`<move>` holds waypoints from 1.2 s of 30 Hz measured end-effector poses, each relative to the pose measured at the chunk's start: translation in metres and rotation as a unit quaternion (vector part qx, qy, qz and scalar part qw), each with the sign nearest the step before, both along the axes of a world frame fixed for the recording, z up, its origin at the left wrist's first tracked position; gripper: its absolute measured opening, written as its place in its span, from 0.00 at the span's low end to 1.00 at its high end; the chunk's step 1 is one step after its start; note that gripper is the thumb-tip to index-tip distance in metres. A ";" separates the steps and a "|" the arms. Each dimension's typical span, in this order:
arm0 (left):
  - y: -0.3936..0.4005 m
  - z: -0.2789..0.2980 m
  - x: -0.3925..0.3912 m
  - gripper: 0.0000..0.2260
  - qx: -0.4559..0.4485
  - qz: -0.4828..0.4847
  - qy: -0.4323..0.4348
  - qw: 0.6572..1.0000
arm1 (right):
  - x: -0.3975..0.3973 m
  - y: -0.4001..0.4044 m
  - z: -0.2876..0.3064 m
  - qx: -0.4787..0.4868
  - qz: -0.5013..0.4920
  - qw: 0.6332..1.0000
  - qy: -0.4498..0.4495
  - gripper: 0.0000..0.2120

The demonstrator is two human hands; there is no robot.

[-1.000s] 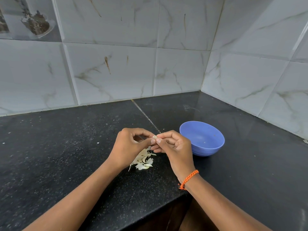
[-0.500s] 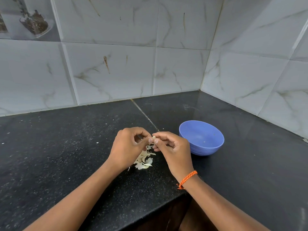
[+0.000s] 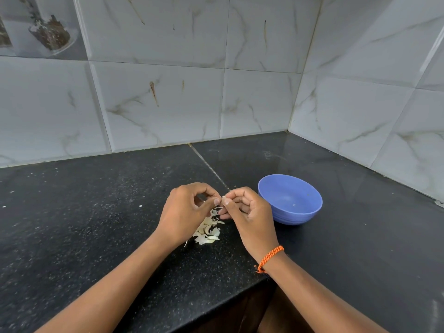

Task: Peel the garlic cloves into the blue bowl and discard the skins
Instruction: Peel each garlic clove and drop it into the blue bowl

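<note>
Left hand [image 3: 187, 210]: fingers curled, thumb tip and forefinger tip meeting at the garlic clove; it hangs above the skins, wrist toward the near edge.
Right hand [image 3: 249, 212]: fingers curled inward, thumb and forefinger pinching the garlic clove from the right side; the lower fingers are tucked under the palm.
Garlic clove [image 3: 225, 201]: a small pale piece held between the two hands' fingertips, up off the surface; most of it is hidden by the fingers, so whether it is peeled cannot be told.
Garlic skins [image 3: 208, 233]: a loose heap of pale, papery curls lying on the surface directly beneath and between the hands, partly covered by the left hand.
Blue bowl [image 3: 310, 212]: stands upright on the surface just to the right of the right hand, near it but not touched; a tiny pale speck or two shows inside, too small to identify.
Surface [image 3: 84, 224]: black speckled stone with a seam running from the wall toward the hands; a few white flecks lie scattered on it.
Wristband [image 3: 269, 258]: orange braided cord round the right wrist.
Wall [image 3: 156, 104]: white marbled tiles meeting in a corner behind the bowl.
</note>
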State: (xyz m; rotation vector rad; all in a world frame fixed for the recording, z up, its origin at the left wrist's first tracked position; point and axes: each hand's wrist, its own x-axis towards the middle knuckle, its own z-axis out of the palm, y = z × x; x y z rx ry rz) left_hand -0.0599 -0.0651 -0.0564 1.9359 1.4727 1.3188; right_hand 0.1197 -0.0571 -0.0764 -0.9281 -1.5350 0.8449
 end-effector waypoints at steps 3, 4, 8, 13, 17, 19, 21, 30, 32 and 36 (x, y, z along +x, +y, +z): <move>-0.001 0.000 0.000 0.04 -0.011 -0.025 -0.027 0.999 | 0.001 -0.001 0.000 -0.010 -0.003 1.000 0.020 0.02; -0.001 -0.001 0.001 0.04 -0.016 -0.030 -0.035 0.999 | 0.002 -0.001 0.001 -0.015 -0.001 1.000 0.028 0.02; -0.002 -0.003 0.003 0.04 -0.046 -0.037 -0.084 0.995 | 0.002 -0.002 0.003 -0.034 0.002 0.998 0.052 0.03; 0.000 -0.005 0.003 0.03 -0.046 -0.042 -0.116 0.991 | 0.003 0.001 0.000 -0.021 0.000 1.000 0.022 0.03; 0.000 -0.007 0.005 0.04 -0.047 -0.053 -0.140 0.988 | 0.002 0.005 -0.004 -0.010 -0.008 1.000 0.001 0.03; 0.000 -0.007 0.007 0.04 -0.052 -0.055 -0.167 0.983 | 0.002 0.007 -0.007 -0.008 -0.007 1.000 -0.011 0.03; 0.000 -0.007 0.008 0.04 -0.054 -0.056 -0.184 0.980 | 0.001 0.008 -0.009 -0.007 -0.006 1.000 -0.021 0.04; -0.001 -0.004 0.006 0.02 -0.059 -0.066 -0.209 0.974 | 0.002 0.007 -0.006 0.004 -0.028 1.000 -0.004 0.10; -0.001 -0.004 0.006 0.02 -0.057 -0.065 -0.214 0.973 | 0.002 0.006 -0.004 0.007 -0.009 1.000 -0.002 0.11; -0.002 -0.003 0.006 0.02 -0.045 -0.060 -0.221 0.972 | 0.000 0.002 -0.002 -0.011 0.036 0.999 0.011 0.07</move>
